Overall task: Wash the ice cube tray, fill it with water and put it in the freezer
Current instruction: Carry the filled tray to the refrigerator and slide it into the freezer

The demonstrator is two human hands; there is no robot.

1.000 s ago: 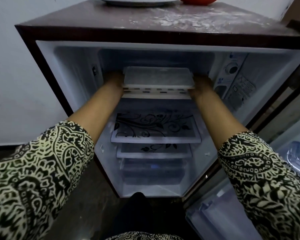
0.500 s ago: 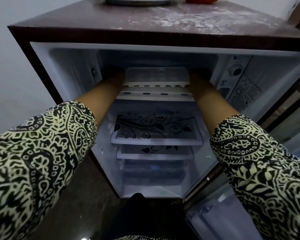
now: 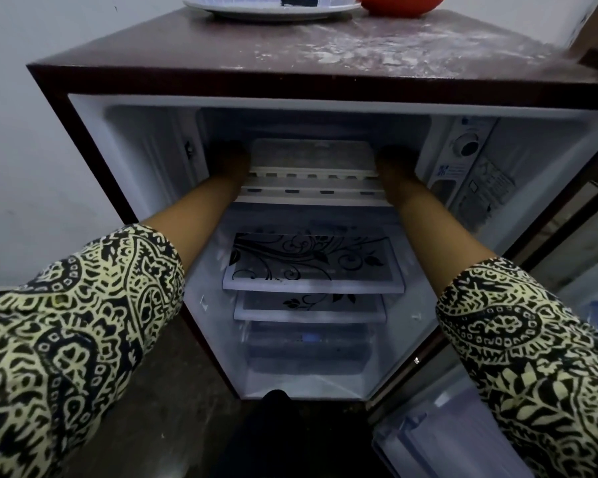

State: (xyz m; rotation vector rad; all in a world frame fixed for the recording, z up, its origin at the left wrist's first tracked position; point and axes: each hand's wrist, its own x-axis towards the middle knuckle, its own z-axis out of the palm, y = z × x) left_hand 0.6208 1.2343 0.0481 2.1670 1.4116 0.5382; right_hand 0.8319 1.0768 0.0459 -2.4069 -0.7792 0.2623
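The white ice cube tray (image 3: 311,157) lies level inside the freezer compartment (image 3: 315,122) at the top of the small open fridge. My left hand (image 3: 233,157) grips the tray's left end and my right hand (image 3: 392,158) grips its right end. Both hands are deep in the dark compartment, so the fingers are mostly hidden. The tray's front rim sits just above the white slotted freezer ledge (image 3: 311,193).
Glass shelves with a black floral print (image 3: 311,263) and a crisper drawer (image 3: 308,346) sit below. The thermostat dial (image 3: 466,144) is on the right inner wall. The open door (image 3: 463,439) stands at the lower right. A plate (image 3: 273,8) and a red bowl (image 3: 397,3) rest on top.
Both hands have pushed the tray further back into the freezer compartment and lower onto its floor. My arms reach deeper in.
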